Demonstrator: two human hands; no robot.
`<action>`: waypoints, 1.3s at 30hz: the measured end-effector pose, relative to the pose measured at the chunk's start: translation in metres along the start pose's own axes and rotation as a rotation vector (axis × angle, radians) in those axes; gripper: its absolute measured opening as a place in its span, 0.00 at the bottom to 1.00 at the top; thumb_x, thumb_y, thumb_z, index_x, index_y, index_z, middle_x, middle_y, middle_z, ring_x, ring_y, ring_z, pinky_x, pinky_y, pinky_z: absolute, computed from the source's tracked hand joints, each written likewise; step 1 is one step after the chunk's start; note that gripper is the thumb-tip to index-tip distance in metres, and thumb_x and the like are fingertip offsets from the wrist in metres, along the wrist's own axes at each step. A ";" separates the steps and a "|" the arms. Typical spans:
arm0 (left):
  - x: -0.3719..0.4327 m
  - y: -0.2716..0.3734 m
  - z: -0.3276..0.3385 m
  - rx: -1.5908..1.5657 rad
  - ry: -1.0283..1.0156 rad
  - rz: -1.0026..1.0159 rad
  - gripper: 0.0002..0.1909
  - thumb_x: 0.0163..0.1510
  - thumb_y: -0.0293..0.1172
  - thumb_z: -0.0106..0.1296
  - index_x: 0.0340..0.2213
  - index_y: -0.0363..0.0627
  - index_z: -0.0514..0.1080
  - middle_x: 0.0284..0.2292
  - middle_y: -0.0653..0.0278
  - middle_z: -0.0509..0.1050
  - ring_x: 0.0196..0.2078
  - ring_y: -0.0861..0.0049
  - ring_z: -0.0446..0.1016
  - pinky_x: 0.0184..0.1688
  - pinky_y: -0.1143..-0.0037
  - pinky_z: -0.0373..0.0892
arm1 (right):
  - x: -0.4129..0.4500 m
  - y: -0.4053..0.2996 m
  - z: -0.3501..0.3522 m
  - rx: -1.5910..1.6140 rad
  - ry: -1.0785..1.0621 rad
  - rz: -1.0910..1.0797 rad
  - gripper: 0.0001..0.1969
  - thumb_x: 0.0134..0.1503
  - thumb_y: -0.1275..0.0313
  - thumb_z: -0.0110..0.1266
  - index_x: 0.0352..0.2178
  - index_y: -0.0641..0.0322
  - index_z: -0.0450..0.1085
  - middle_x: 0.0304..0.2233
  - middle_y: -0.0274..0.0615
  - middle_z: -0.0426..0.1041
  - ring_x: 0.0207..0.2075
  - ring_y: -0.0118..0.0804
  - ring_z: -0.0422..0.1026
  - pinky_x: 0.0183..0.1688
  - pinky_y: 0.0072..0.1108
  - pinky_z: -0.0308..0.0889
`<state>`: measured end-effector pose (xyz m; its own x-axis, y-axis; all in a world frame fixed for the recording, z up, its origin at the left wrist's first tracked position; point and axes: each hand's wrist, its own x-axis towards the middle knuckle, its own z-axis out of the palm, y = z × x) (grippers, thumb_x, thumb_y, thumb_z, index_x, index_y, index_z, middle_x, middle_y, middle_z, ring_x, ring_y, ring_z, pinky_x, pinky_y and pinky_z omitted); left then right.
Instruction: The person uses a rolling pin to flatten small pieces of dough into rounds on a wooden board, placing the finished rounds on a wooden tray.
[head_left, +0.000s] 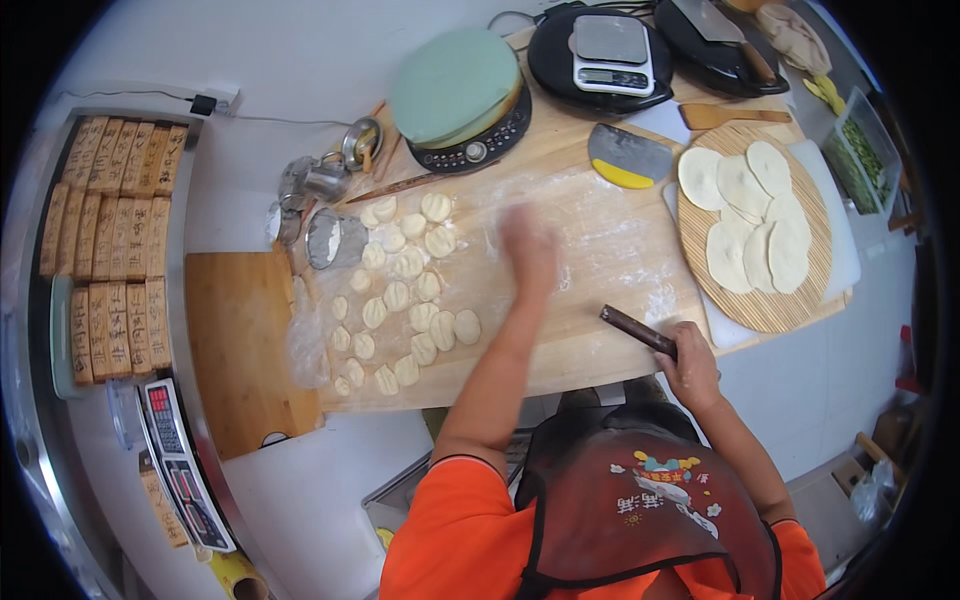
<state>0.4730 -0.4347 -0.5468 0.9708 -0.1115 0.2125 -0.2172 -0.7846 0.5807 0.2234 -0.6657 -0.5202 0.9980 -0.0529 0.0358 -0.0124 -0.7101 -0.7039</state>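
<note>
My left hand (528, 244) is blurred over the floured wooden board (592, 277); whether its fingers hold anything does not show. Near the board's front edge my right hand (691, 364) grips one end of a dark wooden rolling pin (637, 330), which slants up to the left. Left of my left hand lie several small flattened dough pieces (397, 295), dusted with flour. On the right, a round slatted tray (806, 311) carries several thin rolled dough wrappers (725, 255), partly overlapping.
A dough scraper with a yellow edge (630, 156) lies at the back, near a wooden spatula (735, 116). Behind stand an electric griddle (480, 150) under a green lid, a kitchen scale (613, 56) and a cleaver (720, 34). A metal flour container (335, 238) stands left.
</note>
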 end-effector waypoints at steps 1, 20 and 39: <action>0.010 -0.060 -0.020 0.185 0.122 -0.143 0.33 0.58 0.35 0.58 0.60 0.29 0.64 0.62 0.37 0.65 0.66 0.43 0.60 0.70 0.54 0.53 | 0.003 -0.003 0.001 0.035 0.000 0.010 0.22 0.50 0.74 0.66 0.44 0.67 0.64 0.43 0.59 0.69 0.44 0.65 0.70 0.45 0.45 0.67; -0.091 -0.017 -0.019 0.140 -0.314 0.275 0.37 0.60 0.41 0.55 0.67 0.45 0.59 0.69 0.47 0.56 0.74 0.49 0.48 0.73 0.46 0.43 | 0.033 0.002 0.007 0.015 0.041 0.134 0.17 0.55 0.73 0.64 0.41 0.67 0.65 0.38 0.56 0.66 0.38 0.61 0.69 0.41 0.41 0.66; -0.033 -0.031 -0.045 -0.101 -1.049 -0.241 0.23 0.49 0.36 0.67 0.46 0.43 0.74 0.44 0.53 0.79 0.47 0.53 0.77 0.49 0.62 0.72 | 0.094 -0.053 0.071 -0.533 -0.016 -0.176 0.32 0.60 0.54 0.56 0.60 0.64 0.67 0.64 0.52 0.64 0.68 0.54 0.58 0.69 0.51 0.50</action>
<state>0.4433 -0.3794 -0.5363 0.5819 -0.4652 -0.6671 0.0308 -0.8071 0.5896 0.3227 -0.5831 -0.5300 0.9887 0.1060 0.1060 0.1282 -0.9642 -0.2320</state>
